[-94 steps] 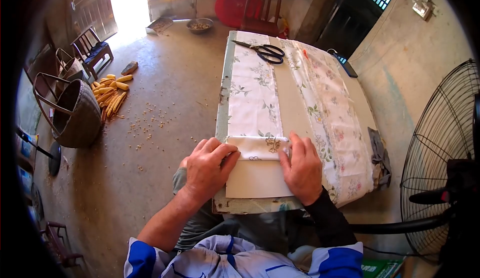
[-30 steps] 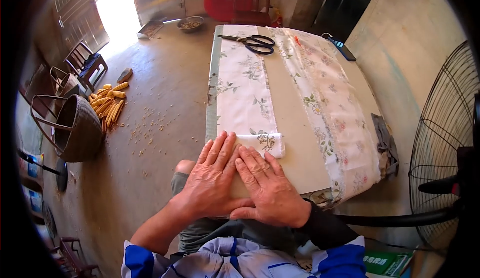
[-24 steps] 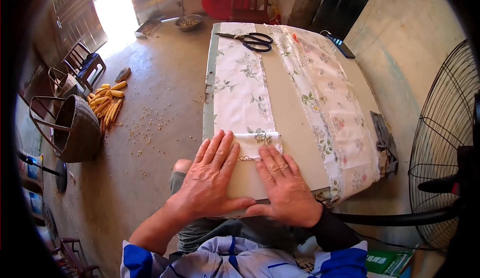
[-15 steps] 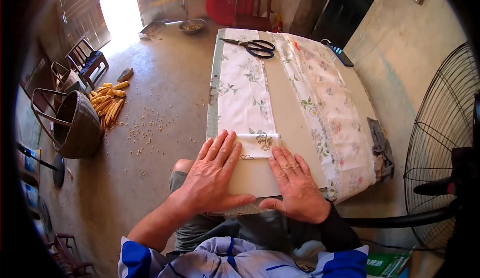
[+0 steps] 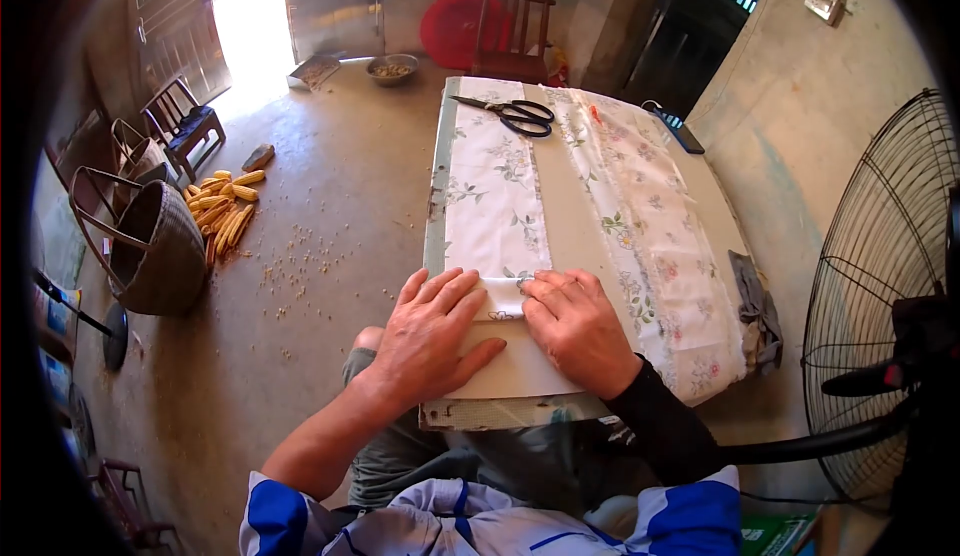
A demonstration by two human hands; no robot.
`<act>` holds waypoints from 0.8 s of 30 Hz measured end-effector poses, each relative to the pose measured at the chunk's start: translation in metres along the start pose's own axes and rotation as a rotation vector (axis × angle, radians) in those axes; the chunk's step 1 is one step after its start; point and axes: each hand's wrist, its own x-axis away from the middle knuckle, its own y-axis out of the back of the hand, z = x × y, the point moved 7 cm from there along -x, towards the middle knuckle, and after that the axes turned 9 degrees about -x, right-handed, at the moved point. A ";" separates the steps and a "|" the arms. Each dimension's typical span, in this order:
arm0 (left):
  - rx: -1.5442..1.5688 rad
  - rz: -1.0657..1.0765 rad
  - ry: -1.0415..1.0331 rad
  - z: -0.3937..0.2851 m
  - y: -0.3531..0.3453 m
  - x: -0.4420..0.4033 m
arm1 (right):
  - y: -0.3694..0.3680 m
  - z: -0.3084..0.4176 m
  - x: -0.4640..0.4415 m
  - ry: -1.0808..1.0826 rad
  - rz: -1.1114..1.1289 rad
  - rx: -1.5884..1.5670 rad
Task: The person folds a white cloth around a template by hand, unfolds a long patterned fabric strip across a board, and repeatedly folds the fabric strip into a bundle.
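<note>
A long white floral cloth strip point(image 5: 492, 196) runs down the left side of the table, its near end folded into a flat band point(image 5: 503, 299). My left hand point(image 5: 425, 336) lies on the left end of that band, palm down with its fingers spread. On the right end rests my right hand point(image 5: 577, 328), its fingers bent and pressed together at the cloth; the fingertips hide that corner. Black-handled scissors point(image 5: 515, 114) lie across the far end of the strip. More floral cloth point(image 5: 660, 226) covers the table's right part.
The table point(image 5: 580, 206) also bears a phone point(image 5: 682, 136) and a grey rag point(image 5: 757, 306). A large fan point(image 5: 880, 286) stands at the right. Corn cobs point(image 5: 222, 206), a woven basket point(image 5: 160, 251) and a small chair point(image 5: 185, 126) are on the floor at the left.
My right hand has moved up from the bare board onto the folded band's right end, and its fingers have bent. My left hand stays on the left end, its thumb raised slightly.
</note>
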 end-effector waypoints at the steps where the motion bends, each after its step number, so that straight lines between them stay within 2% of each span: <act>1: 0.004 -0.012 0.005 0.000 0.000 -0.001 | 0.000 -0.001 -0.001 0.003 -0.016 0.003; 9: -0.026 -0.161 -0.029 0.006 -0.002 -0.003 | 0.007 -0.002 -0.001 -0.014 -0.134 -0.087; 14: -0.032 -0.143 -0.057 -0.006 0.005 0.007 | 0.014 0.004 0.009 -0.028 -0.159 -0.151; 20: -0.040 -0.110 -0.080 -0.017 0.011 0.016 | 0.010 -0.005 0.022 -0.040 -0.052 -0.118; 24: -0.025 -0.117 -0.074 -0.019 0.018 0.019 | 0.009 -0.006 0.029 -0.058 -0.070 -0.181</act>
